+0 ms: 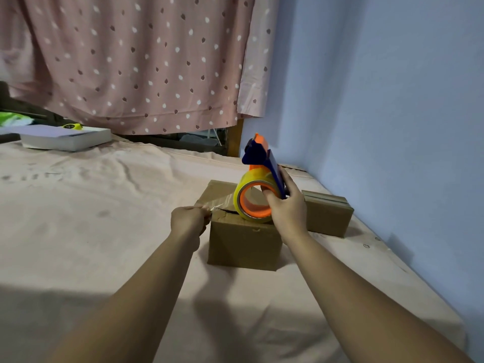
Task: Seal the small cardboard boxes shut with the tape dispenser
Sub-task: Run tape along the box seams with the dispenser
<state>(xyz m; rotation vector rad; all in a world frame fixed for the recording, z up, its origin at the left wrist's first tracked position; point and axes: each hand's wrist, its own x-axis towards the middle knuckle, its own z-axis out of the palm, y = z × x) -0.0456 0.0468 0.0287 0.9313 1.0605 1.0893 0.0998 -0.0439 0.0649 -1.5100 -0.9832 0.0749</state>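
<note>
Tape dispenser (258, 176), one only, blue and orange, stands tilted on top of the nearer cardboard box (245, 242), its roll of yellowish tape (242, 200) resting on the box's top by the front edge and its orange nose pointing up and away. The right hand (286, 205) reaches in from the lower right on a nearly straight forearm; its fingers are curled round the blue frame on the far side, and one digit, the thumb it seems, though the roll partly hides it, hooks inside the orange core, so the hand is clamped firmly on the dispenser. The left hand (190, 218) comes in from the lower left, wrist level with the box's top; its fingertips are pressed together on the free end of a strip of tape (221, 204), which runs taut from the roll across the box's left top corner.

There are two boxes: the nearer one in the middle of the pink sheet (91, 218), and a second cardboard box (327, 218) just behind and to its right, close to the blue wall (392, 100); the two hands touch neither box directly. At the far left lies one white book (68, 140) with one small yellow object (72, 126) on it; a spotted pink curtain (144, 61) hangs behind.
</note>
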